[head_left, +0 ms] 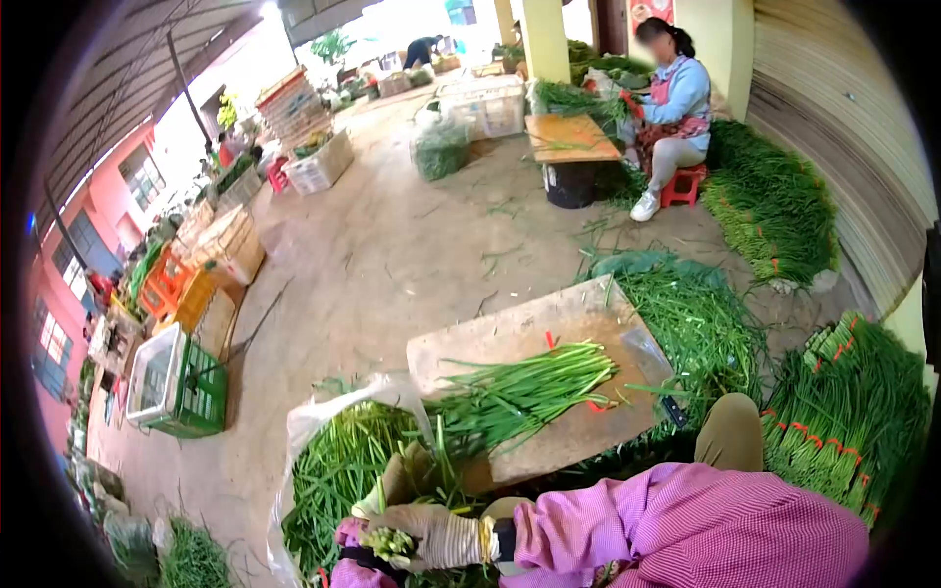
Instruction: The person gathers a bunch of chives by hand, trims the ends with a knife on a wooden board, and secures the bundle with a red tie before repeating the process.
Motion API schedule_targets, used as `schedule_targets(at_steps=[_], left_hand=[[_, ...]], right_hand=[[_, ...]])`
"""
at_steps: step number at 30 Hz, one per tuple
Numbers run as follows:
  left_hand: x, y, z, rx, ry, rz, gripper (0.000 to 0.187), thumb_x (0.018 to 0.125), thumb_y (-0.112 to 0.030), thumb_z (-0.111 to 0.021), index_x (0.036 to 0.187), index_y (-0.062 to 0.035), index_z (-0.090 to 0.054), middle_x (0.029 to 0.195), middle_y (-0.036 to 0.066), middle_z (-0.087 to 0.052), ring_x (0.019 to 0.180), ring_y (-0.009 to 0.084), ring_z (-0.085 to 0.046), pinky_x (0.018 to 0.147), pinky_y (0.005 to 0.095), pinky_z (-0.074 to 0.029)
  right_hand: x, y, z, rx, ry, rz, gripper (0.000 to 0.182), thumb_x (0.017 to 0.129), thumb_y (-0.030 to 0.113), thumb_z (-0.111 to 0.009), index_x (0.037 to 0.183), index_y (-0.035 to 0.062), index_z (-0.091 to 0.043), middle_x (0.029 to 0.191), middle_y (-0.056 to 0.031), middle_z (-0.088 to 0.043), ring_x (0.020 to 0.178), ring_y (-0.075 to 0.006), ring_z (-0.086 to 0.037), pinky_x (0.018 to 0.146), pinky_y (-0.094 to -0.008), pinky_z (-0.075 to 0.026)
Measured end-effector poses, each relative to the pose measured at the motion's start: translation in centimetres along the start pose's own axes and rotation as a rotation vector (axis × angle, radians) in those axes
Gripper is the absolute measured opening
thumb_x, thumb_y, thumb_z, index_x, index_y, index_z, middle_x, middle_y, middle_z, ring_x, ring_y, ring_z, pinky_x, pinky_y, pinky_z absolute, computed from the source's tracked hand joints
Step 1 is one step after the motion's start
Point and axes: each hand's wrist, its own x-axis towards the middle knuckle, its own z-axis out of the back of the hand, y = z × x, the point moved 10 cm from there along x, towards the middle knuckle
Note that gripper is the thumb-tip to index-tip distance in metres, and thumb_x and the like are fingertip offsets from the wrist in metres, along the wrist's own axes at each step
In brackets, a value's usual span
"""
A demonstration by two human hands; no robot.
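Note:
My right hand (446,536), in a pale knitted glove, is closed around a bunch of long green chives (390,543). The pale cut ends of the bunch point toward me. Close against it, my left hand (394,482) is gloved too and closed on the same stalks; its fingers are partly hidden and blurred. Under and beside both hands, loose chives (343,446) fill a clear plastic bag (299,426). In front of me, more chives (549,392) lie on a worn board (490,338), with red ties (598,405) near their pale ends.
Loose greens (686,314) lie beyond the board's right edge. Tied bundles (818,446) are stacked to my right. A dark-handled tool (674,412) lies at the board's corner. A co-worker (676,108) sits by another board (570,137). A green crate (181,387) stands left.

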Motion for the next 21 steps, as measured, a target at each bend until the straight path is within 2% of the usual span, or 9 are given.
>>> schedule_targets(at_steps=[1,2,5,10,11,15,19,20,21], left_hand=[[0.8,1.2,-0.3,-0.096,0.056,0.059,0.072,0.089,-0.068,-0.045,0.141,-0.0183,-0.043,0.134,0.012,-0.053,0.113,0.0254,-0.054,0.094,0.0410,-0.045],[0.7,0.6,-1.8,0.026,0.148,0.127,0.074,0.090,-0.067,-0.043,0.146,-0.0189,-0.034,0.134,0.012,-0.052,0.113,0.0250,-0.054,0.092,0.0421,-0.045],[3.0,4.0,-1.4,0.111,0.295,0.348,0.068,0.094,-0.062,-0.038,0.126,-0.0039,-0.054,0.112,0.015,-0.061,0.087,0.0273,-0.059,0.080,0.0366,-0.047],[2.4,2.9,-1.9,0.120,0.156,0.264,0.071,0.093,-0.064,-0.038,0.125,-0.0031,-0.056,0.112,0.016,-0.061,0.087,0.0273,-0.059,0.081,0.0360,-0.047],[2.4,2.7,-2.0,0.114,0.132,0.252,0.072,0.093,-0.065,-0.037,0.124,-0.0030,-0.056,0.112,0.016,-0.061,0.088,0.0272,-0.059,0.081,0.0359,-0.047],[1.9,1.5,-2.2,0.115,0.053,0.222,0.074,0.092,-0.067,-0.037,0.123,-0.0024,-0.057,0.112,0.016,-0.061,0.088,0.0272,-0.059,0.081,0.0354,-0.047],[2.9,1.1,-3.1,0.032,0.295,0.118,0.070,0.099,-0.059,-0.025,0.121,-0.0007,-0.057,0.103,0.014,-0.064,0.093,0.0238,-0.060,0.086,0.0317,-0.048],[1.9,2.9,-1.4,0.145,0.266,0.293,0.071,0.099,-0.059,-0.024,0.120,0.0006,-0.057,0.102,0.014,-0.064,0.095,0.0248,-0.060,0.089,0.0324,-0.048],[0.2,2.1,-1.2,0.121,0.241,0.253,0.076,0.096,-0.064,-0.027,0.119,0.0011,-0.057,0.102,0.014,-0.064,0.094,0.0252,-0.060,0.089,0.0328,-0.048]], right_hand=[[-0.2,-0.1,-0.1,-0.041,0.063,-0.023,0.061,0.076,0.014,-0.070,0.133,0.0151,-0.046,0.106,-0.0140,-0.063,0.099,-0.0307,-0.063,0.088,-0.0364,-0.051],[-0.2,1.0,0.7,-0.020,-0.007,0.053,0.058,0.077,0.016,-0.069,0.131,0.0147,-0.047,0.108,-0.0129,-0.063,0.098,-0.0300,-0.063,0.087,-0.0365,-0.051],[-0.3,0.7,0.9,-0.010,0.004,0.009,0.050,0.078,0.019,-0.070,0.124,0.0131,-0.051,0.095,-0.0104,-0.061,0.087,-0.0302,-0.062,0.079,-0.0383,-0.051],[-0.3,2.0,1.2,-0.003,0.013,0.048,0.049,0.078,0.015,-0.071,0.123,0.0131,-0.053,0.098,-0.0100,-0.062,0.088,-0.0281,-0.062,0.080,-0.0369,-0.051],[-0.6,1.7,0.7,0.060,0.044,0.053,0.054,0.077,0.013,-0.070,0.127,0.0129,-0.051,0.107,-0.0117,-0.061,0.096,-0.0289,-0.061,0.088,-0.0352,-0.050],[-0.8,1.7,0.9,-0.008,0.010,0.064,0.047,0.076,0.012,-0.070,0.120,0.0112,-0.052,0.097,-0.0106,-0.060,0.086,-0.0279,-0.061,0.079,-0.0362,-0.050],[-0.4,1.4,1.2,-0.023,0.041,-0.026,0.050,0.076,0.012,-0.071,0.122,0.0125,-0.052,0.099,-0.0099,-0.061,0.088,-0.0240,-0.061,0.082,-0.0344,-0.050],[-0.6,0.9,1.4,0.042,0.073,-0.098,0.054,0.076,0.013,-0.071,0.126,0.0133,-0.051,0.103,-0.0112,-0.061,0.091,-0.0246,-0.061,0.084,-0.0344,-0.050],[-0.8,0.3,2.0,0.006,-0.019,-0.089,0.054,0.076,0.016,-0.073,0.126,0.0135,-0.053,0.107,-0.0106,-0.061,0.100,-0.0263,-0.059,0.090,-0.0375,-0.047]])
